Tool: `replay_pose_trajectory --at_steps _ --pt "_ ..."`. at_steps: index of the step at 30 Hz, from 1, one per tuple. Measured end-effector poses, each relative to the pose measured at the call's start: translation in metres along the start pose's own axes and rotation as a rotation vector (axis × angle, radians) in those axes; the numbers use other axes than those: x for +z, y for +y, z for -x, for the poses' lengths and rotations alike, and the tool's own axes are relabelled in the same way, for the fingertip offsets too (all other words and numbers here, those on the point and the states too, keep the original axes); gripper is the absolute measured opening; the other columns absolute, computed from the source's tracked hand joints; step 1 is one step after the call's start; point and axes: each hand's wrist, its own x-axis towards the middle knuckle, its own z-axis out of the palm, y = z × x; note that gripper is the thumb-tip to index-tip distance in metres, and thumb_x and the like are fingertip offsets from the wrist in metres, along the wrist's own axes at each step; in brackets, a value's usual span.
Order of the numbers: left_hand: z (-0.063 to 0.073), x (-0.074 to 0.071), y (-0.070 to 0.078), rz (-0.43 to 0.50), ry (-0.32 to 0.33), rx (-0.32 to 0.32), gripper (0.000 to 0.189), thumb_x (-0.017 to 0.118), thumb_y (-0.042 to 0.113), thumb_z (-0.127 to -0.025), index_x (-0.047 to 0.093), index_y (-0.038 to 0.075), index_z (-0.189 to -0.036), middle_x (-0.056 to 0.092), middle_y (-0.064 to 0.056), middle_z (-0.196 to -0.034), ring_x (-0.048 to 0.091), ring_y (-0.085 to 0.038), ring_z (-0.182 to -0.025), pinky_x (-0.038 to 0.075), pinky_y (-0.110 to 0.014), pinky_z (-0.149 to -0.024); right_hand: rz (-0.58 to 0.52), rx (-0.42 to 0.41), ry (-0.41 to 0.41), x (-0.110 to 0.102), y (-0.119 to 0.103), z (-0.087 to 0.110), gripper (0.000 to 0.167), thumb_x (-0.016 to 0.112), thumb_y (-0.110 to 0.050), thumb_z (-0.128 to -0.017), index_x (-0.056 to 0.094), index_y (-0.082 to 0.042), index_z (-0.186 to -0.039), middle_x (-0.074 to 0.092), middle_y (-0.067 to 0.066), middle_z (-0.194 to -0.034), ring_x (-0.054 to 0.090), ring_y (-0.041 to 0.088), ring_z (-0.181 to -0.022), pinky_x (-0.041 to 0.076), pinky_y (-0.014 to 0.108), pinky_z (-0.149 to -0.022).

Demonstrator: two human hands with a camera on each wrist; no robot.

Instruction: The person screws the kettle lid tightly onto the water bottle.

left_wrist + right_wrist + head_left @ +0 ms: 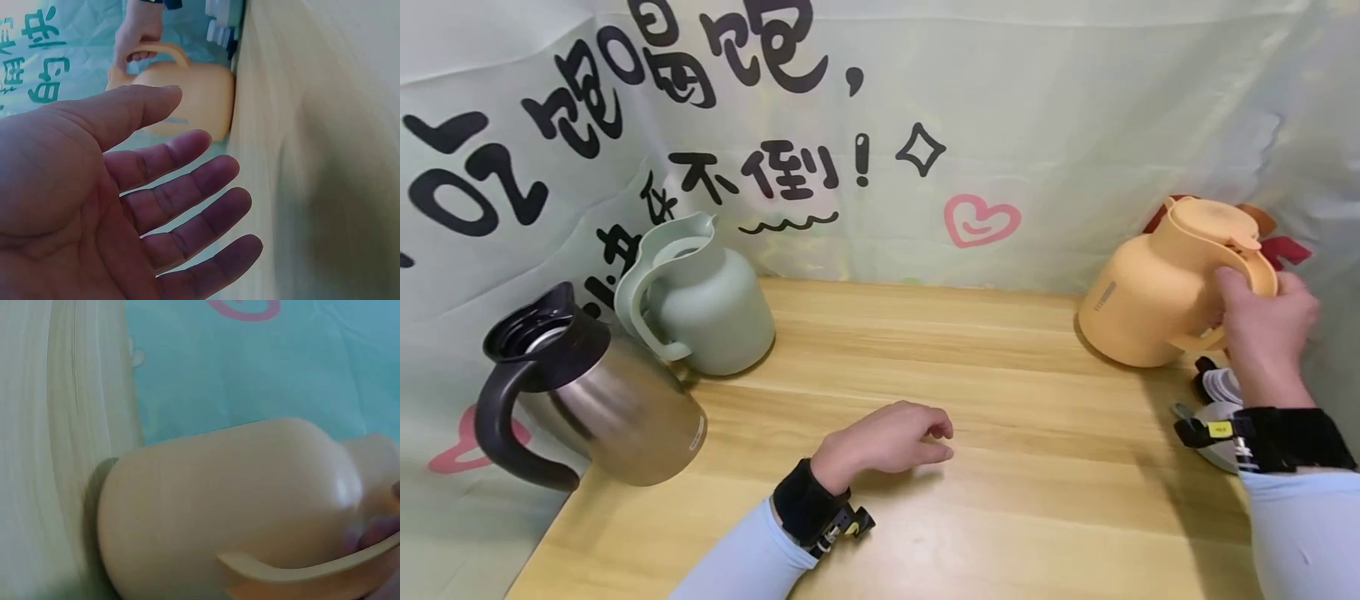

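Observation:
At the table's right end, my right hand [1270,325] grips the handle [300,573] of an orange vacuum jug [1150,292]. The jug has its lid on and its base is at the tabletop; whether it touches the wood I cannot tell. Over the middle of the table my left hand [887,437] hovers with nothing in it. In the left wrist view its fingers are spread and loosely bent. A pale green jug [715,308] and a steel jug [625,408] with a black collar and handle stand on the left, both open at the top.
White dishware [1221,446] sits partly hidden under my right wrist. Something red [1285,250] shows behind the orange jug. A cloth backdrop [1075,125] with black writing and a pink heart encloses the wooden table [925,358] at the back and sides.

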Motion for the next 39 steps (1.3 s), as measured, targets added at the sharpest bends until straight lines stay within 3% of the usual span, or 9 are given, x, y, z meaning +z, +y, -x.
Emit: replay_pose_trajectory --at_steps 3,7,13,15,19,22,27,32,39 --pt "-0.002 -0.005 -0.004 0.001 0.016 0.005 0.032 0.065 0.039 -0.106 0.069 0.018 -0.129 0.073 0.006 -0.124 0.066 -0.008 -0.114 0.052 -0.025 -0.098 0.269 -0.089 0.127 -0.004 -0.004 0.014 0.028 0.066 -0.046 -0.093 0.044 -0.045 -0.11 0.038 -0.028 -0.104 0.044 -0.01 -0.092 0.045 0.011 -0.083" --pt "0.002 -0.017 -0.012 0.032 0.064 -0.048 0.032 0.064 0.037 -0.106 0.069 0.016 -0.13 0.073 0.003 -0.125 0.067 -0.01 -0.115 0.052 -0.029 -0.1 0.348 -0.293 0.235 0.002 -0.006 0.031 0.041 0.059 -0.043 -0.098 0.045 -0.039 -0.136 0.042 -0.017 -0.137 0.043 0.013 -0.133 0.027 0.032 -0.117" --pt "0.01 -0.032 -0.025 0.045 0.157 -0.123 0.031 0.063 0.036 -0.106 0.069 0.014 -0.129 0.073 0.0 -0.122 0.067 -0.017 -0.114 0.052 -0.037 -0.102 0.271 -0.676 0.267 0.023 0.001 0.058 0.039 0.06 -0.031 -0.098 0.061 -0.004 -0.127 0.037 -0.022 -0.124 0.042 0.04 -0.131 0.03 0.043 -0.112" --pt "0.011 -0.033 -0.028 0.029 0.182 -0.14 0.032 0.063 0.036 -0.106 0.069 0.014 -0.128 0.073 -0.001 -0.122 0.067 -0.018 -0.114 0.053 -0.038 -0.101 0.235 -0.756 0.214 0.034 0.005 0.07 0.037 0.063 -0.024 -0.097 0.06 0.003 -0.121 0.026 -0.027 -0.114 0.046 0.042 -0.12 0.033 0.042 -0.104" --pt "0.009 -0.03 -0.032 -0.02 0.219 -0.161 0.032 0.063 0.036 -0.106 0.069 0.014 -0.129 0.073 -0.003 -0.124 0.067 -0.02 -0.115 0.053 -0.039 -0.101 0.227 -0.818 0.007 0.063 0.018 0.102 0.034 0.066 -0.014 -0.095 0.059 0.01 -0.118 0.056 0.002 -0.102 0.052 0.044 -0.103 0.036 0.044 -0.09" --pt "0.007 -0.027 -0.034 -0.064 0.242 -0.159 0.033 0.065 0.036 -0.105 0.068 0.013 -0.13 0.072 -0.006 -0.127 0.066 -0.023 -0.119 0.052 -0.04 -0.104 0.304 -0.791 -0.201 0.085 0.03 0.125 0.035 0.068 -0.014 -0.098 0.059 0.01 -0.123 0.058 0.03 -0.11 0.055 0.046 -0.099 0.041 0.051 -0.083" --pt "0.008 -0.023 -0.041 -0.189 0.334 -0.146 0.047 0.068 0.04 -0.103 0.063 0.009 -0.138 0.067 -0.011 -0.137 0.06 -0.031 -0.132 0.05 -0.046 -0.109 0.419 -0.739 -0.497 0.116 0.051 0.155 0.05 0.065 -0.025 -0.105 0.054 0.01 -0.139 0.057 0.034 -0.13 0.056 0.049 -0.117 0.048 0.065 -0.093" --pt "0.013 -0.017 -0.056 -0.304 0.411 -0.132 0.064 0.069 0.049 -0.101 0.055 0.007 -0.148 0.058 -0.014 -0.149 0.049 -0.034 -0.145 0.044 -0.053 -0.116 0.454 -0.79 -0.616 0.132 0.066 0.17 0.06 0.064 -0.032 -0.107 0.048 0.01 -0.147 0.05 0.036 -0.147 0.047 0.055 -0.136 0.039 0.071 -0.109" --pt "0.037 -0.034 -0.074 -0.253 0.354 -0.162 0.047 0.066 0.039 -0.104 0.063 0.008 -0.14 0.066 -0.012 -0.141 0.058 -0.033 -0.135 0.046 -0.048 -0.115 0.561 -0.759 -0.722 0.127 0.077 0.187 0.067 0.063 -0.04 -0.107 0.048 0.01 -0.147 0.05 0.035 -0.147 0.046 0.055 -0.137 0.039 0.069 -0.11"
